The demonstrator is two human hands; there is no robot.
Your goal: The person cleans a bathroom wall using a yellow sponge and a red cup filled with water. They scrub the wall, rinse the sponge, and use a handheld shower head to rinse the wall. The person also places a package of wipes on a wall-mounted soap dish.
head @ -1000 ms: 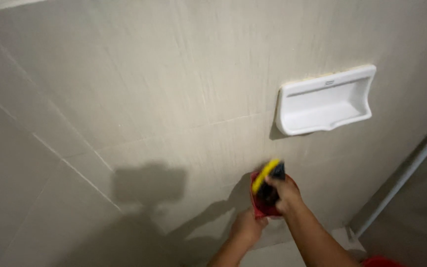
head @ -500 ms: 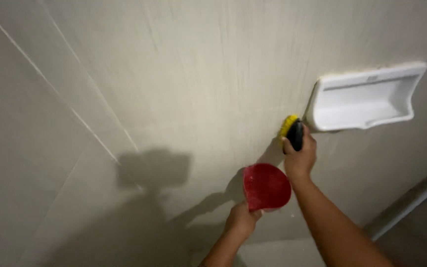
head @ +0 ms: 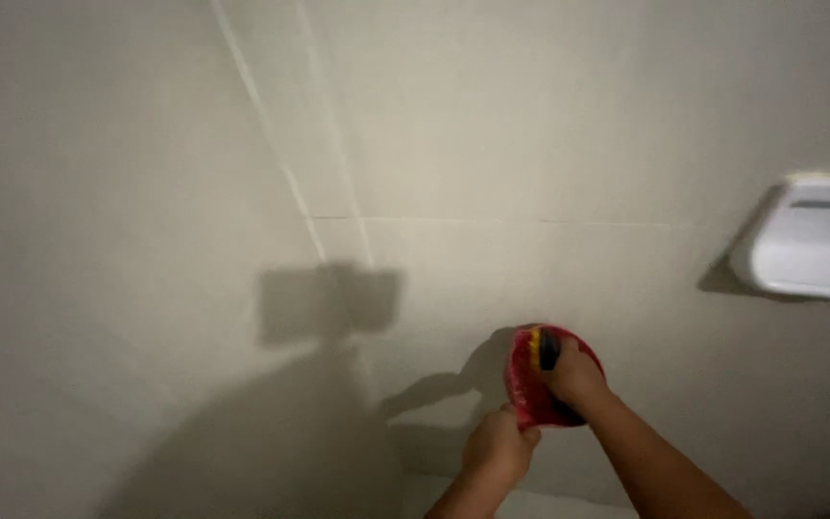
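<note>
My left hand [head: 497,447] grips the lower edge of a round red bowl [head: 527,384] and holds it tilted up against the tiled wall [head: 434,135]. My right hand [head: 576,375] is closed on a yellow and dark scrubbing sponge [head: 544,348] and presses it into the bowl's mouth. Most of the sponge is hidden under my fingers. Both forearms reach up from the bottom of the view.
A white ceramic soap dish [head: 809,245] is mounted on the wall at the right edge. Pale grout lines run across the beige tiles. My shadow falls on the wall at centre left.
My right hand has come down from beside the soap dish and put the sponge into the red bowl. The view has swung left, so the soap dish now sits at the right edge.
</note>
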